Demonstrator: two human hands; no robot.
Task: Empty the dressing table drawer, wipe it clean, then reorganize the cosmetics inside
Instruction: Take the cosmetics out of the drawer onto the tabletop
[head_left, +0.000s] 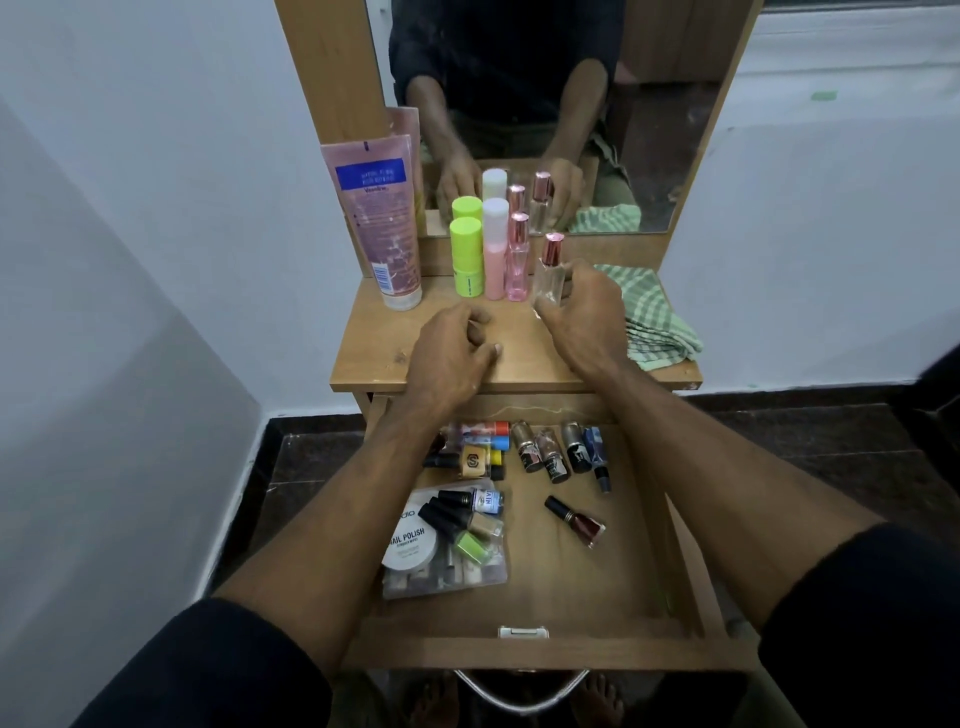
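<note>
Head view: my right hand (587, 306) gripped clear perfume bottle (549, 275) upright near table (374, 353) back edge, beside pink bottle (517, 260). My left hand (452, 358) rested at table front edge, fingers loosely curled, holding nothing. Drawer (571, 597) open below, nail polishes (576, 521) inside. Green cloth (654, 317) at right edge.

Bare wood on the front of the surface (374, 358), left of my left grip (452, 358). The back row blocks reach: pink tube (382, 223), green stick (466, 257), pink bottles (506, 254). Folded green cloth (652, 317) fills the right edge. In the drawer (571, 582), the right half and front strip lie open around one dark nail polish bottle (576, 521); the left side is cluttered.
</note>
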